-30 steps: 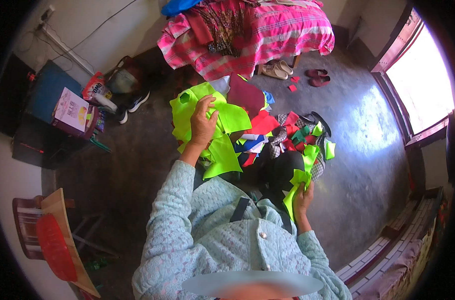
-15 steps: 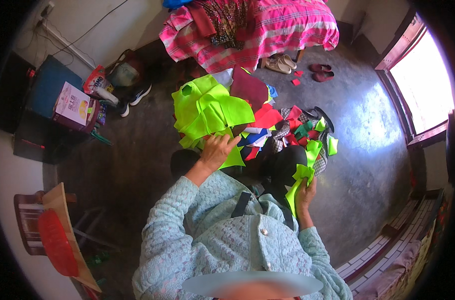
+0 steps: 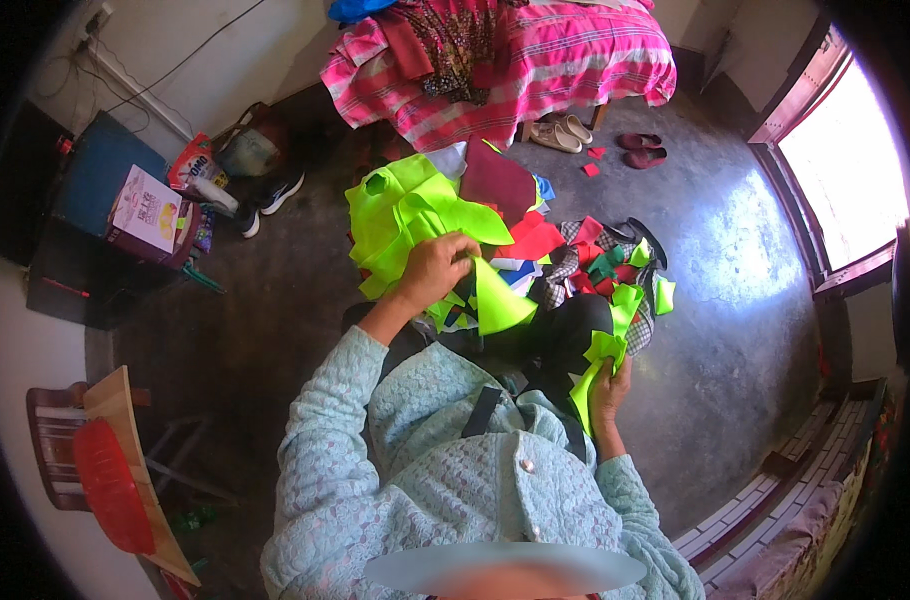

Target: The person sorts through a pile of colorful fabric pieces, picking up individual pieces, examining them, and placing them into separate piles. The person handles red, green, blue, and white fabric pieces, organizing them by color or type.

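Observation:
My left hand is closed in a pinch on the upper corner of a neon yellow-green fabric piece, which hangs down over my lap. Right in front of it lies a heap of yellow-green fabric, with a maroon piece and red scraps beside it. At my right thigh my right hand grips a bunch of yellow-green fabric strips; some of them reach over my knee. Part of its fingers is hidden by the cloth.
Mixed scraps and checked cloth lie on the floor to the right of the heap. A bed with a pink plaid cover stands ahead, shoes beneath its edge. Boxes are at left, near a wooden board with a red oval.
My left hand has lifted and moved slightly right, drawing a yellow-green piece off the heap so that it hangs free. My right hand stays almost where it was.

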`<state>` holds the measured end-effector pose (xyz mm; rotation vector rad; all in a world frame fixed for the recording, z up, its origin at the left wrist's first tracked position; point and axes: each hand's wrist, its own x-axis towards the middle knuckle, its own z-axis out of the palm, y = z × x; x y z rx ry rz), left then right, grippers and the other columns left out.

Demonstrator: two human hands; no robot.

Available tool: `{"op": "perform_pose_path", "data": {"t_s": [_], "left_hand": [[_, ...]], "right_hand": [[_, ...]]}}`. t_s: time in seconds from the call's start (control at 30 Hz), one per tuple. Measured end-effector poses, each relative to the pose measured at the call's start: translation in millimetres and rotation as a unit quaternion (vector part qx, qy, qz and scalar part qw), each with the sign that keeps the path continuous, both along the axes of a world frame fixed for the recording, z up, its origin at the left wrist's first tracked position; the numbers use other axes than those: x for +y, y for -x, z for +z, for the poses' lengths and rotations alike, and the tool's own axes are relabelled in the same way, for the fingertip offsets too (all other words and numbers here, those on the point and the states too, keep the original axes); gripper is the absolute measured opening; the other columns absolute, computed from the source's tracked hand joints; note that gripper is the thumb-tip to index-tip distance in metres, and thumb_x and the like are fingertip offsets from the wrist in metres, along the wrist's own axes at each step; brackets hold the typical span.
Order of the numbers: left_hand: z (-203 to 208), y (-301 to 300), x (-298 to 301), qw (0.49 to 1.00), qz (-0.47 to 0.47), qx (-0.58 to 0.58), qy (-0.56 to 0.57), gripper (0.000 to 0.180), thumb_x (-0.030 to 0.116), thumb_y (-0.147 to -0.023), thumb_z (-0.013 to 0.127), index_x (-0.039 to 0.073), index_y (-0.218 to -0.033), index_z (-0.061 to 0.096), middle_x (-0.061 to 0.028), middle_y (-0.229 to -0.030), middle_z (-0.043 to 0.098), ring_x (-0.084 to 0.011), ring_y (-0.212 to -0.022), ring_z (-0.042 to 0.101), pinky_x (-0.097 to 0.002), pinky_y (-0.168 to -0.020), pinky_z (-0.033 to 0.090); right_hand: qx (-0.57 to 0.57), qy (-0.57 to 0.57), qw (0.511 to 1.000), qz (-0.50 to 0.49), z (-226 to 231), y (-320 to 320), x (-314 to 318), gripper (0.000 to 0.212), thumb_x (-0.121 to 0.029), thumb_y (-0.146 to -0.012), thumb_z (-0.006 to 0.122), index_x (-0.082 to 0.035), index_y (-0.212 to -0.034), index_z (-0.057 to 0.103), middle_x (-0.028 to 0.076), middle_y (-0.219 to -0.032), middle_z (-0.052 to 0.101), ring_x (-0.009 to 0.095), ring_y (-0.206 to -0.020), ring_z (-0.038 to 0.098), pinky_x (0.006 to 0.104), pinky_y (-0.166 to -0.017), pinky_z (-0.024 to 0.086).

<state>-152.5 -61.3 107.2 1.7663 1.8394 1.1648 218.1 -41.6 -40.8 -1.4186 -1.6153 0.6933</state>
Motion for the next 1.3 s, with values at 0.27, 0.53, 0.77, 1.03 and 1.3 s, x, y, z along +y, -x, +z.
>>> {"op": "perform_pose_path", "data": {"t_s": [0.27,0.53,0.77,1.03,1.3], "left_hand": [[-11,-7,56,0.979,0.142,0.134,0.066,0.017,0.023,-0.075,0.069,0.008,-0.082,0.066,-0.0103,-0.084,0.068,-0.0319,-0.078,0.065,-0.0434,-0.067,0.051],[-3,-15,58,0.929,0.089,0.337,-0.122,0.012,0.012,-0.067,0.069,0.014,-0.079,0.067,-0.0045,-0.089,0.056,-0.0248,-0.093,0.054,-0.0395,-0.085,0.040],[-8,-15,75,0.982,0.007,0.147,-0.117,0.008,0.010,-0.069,0.069,0.008,-0.076,0.066,-0.0069,-0.083,0.060,-0.0267,-0.085,0.059,-0.0391,-0.079,0.044],[28,0,62,0.960,0.112,0.149,-0.209,0.024,0.007,-0.073,0.070,0.009,-0.097,0.067,-0.0074,-0.094,0.068,-0.0288,-0.089,0.063,-0.0393,-0.083,0.045],[-58,-32,16,0.947,0.024,0.297,-0.119,0.020,0.016,-0.075,0.065,0.011,-0.094,0.070,-0.0094,-0.117,0.063,-0.0238,-0.121,0.053,-0.0487,-0.106,0.031]], "right_hand": [[0.009,-0.005,1.000,-0.019,20,8,-3,0.024,-0.004,-0.091,0.053,-0.005,-0.115,0.056,0.015,-0.093,0.061,0.029,-0.084,0.061,0.0358,-0.075,0.047],[0.002,-0.034,0.999,-0.014,-6,1,1,0.018,-0.006,-0.093,0.052,-0.003,-0.111,0.056,0.013,-0.085,0.059,0.023,-0.076,0.058,0.0345,-0.068,0.046],[0.004,0.029,0.999,-0.014,11,5,-2,0.019,-0.006,-0.091,0.053,-0.004,-0.110,0.055,0.016,-0.090,0.057,0.033,-0.084,0.060,0.0377,-0.074,0.047],[0.011,0.007,1.000,-0.006,-3,-1,1,0.019,-0.004,-0.091,0.053,-0.004,-0.109,0.055,0.016,-0.091,0.057,0.032,-0.085,0.060,0.0372,-0.074,0.047],[0.010,-0.006,1.000,-0.013,5,3,0,0.021,-0.004,-0.090,0.053,-0.004,-0.111,0.055,0.016,-0.090,0.057,0.032,-0.083,0.060,0.0375,-0.073,0.047]]}}
